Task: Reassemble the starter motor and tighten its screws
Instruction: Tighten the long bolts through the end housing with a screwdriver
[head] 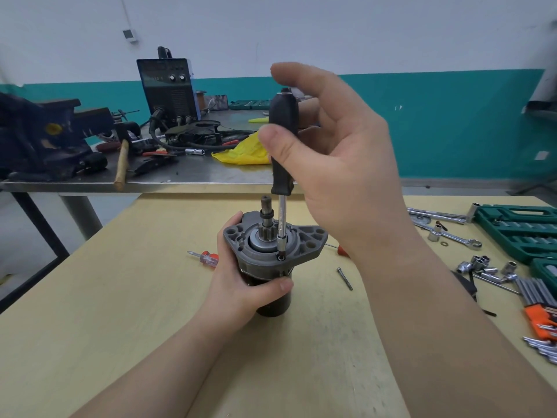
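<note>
On the far steel table (193, 173) to your left sit a dark bench vise (45, 137), a wooden-handled hammer (122, 164) hanging over the edge, a welding machine (167, 89) with its cables, and a crumpled yellow bag (244, 149). On the pale wooden table (120, 297) in front of you, a small red-handled screwdriver (205, 258) lies just left of the starter motor (271, 251). The motor stands upright near the middle of the table, pinion shaft (266, 212) pointing up. Your left hand (241, 285) grips its dark body from the left, with the thumb across the front under the grey flange and the fingers curled round the back. A black-handled screwdriver (281, 152) stands vertical, its tip seated in a screw (281, 257) on the near edge of the flange. Your right hand (337, 164) holds the handle loosely, the thumb pressing the front and the fingers curved behind it, with the index finger raised above the handle's top. Just right of the motor, a loose long bolt (344, 278) lies on the table, and a red tool handle (342, 250) peeks from behind your right wrist. Further right are a ratchet wrench (452, 235), scattered sockets (485, 268), a green socket case (518, 230) and a set of hex keys in an orange holder (542, 315).
</note>
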